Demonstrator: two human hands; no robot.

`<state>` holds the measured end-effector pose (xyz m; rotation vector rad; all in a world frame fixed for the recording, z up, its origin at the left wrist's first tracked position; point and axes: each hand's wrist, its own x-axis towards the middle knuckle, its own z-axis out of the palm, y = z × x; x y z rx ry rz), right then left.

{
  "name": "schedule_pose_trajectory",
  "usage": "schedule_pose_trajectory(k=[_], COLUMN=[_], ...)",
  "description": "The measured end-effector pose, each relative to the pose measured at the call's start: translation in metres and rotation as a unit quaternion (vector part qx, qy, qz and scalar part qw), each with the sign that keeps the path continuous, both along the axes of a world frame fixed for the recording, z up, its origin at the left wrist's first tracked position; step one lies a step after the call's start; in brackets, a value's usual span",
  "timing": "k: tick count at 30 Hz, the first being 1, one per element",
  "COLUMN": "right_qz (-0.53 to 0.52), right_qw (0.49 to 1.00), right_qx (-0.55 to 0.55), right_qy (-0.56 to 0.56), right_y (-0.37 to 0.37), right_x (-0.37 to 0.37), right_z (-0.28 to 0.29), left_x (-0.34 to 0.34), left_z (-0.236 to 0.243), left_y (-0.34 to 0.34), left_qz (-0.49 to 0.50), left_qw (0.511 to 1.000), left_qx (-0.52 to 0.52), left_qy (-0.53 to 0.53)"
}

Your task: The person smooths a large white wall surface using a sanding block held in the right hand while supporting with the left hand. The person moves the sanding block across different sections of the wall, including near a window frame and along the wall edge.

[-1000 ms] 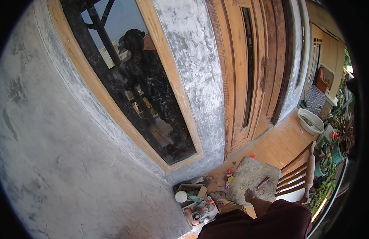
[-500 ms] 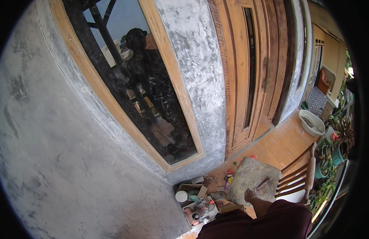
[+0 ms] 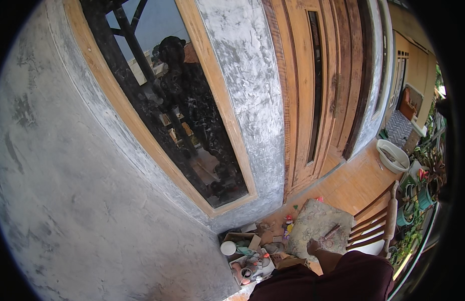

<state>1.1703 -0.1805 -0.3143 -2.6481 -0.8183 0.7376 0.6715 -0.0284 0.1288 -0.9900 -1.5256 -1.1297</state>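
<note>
Neither my left hand nor my right hand shows. I look down at my maroon clothing (image 3: 322, 281) and one bare foot (image 3: 313, 247) on the patterned, cushioned seat (image 3: 307, 220) of a wooden chair with a slatted back (image 3: 390, 215). A slim tool (image 3: 331, 231), too small to make out, lies on the seat beside the foot. Below left, a cardboard box (image 3: 252, 241), a white round tub (image 3: 228, 248) and a tray of assorted items (image 3: 250, 268) stand by the wall. A dark figure in a cap (image 3: 174, 75) is reflected in the window glass.
A grey plastered wall (image 3: 82, 200) fills the left, with a wood-framed window (image 3: 220, 100) and a wooden door (image 3: 297, 100) ahead. On the tiled floor (image 3: 355, 178) at right are a white oval basin (image 3: 390, 155) and several potted plants (image 3: 423, 195). A neighbouring porch (image 3: 400, 120) lies beyond.
The view has shifted very slightly. The foot, the tool on the seat and the items by the wall look unchanged.
</note>
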Motion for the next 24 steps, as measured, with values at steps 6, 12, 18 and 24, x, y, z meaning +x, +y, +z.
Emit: schedule_pose_trajectory(k=[6, 12, 18, 24], right_qz=[0.067, 0.093, 0.035, 0.061], right_qw=[0.997, 0.995, 0.999, 0.998], right_qx=[0.005, 0.037, -0.006, 0.002], right_qy=[-0.04, -0.023, 0.002, 0.007], right_y=[-0.002, -0.003, 0.002, 0.01], right_x=[0.005, 0.005, 0.0, -0.006], right_z=[-0.02, -0.023, 0.001, 0.06], left_x=[0.0, 0.002, 0.001, -0.002], left_z=[-0.002, 0.001, 0.0, -0.008], left_y=[0.0, 0.0, 0.0, -0.002], left_qz=[-0.003, 0.0, 0.005, 0.009], left_qw=[1.0, 1.0, 1.0, 1.0], left_qx=[-0.003, -0.005, -0.002, -0.028], left_qy=[-0.01, 0.0, 0.002, 0.0])
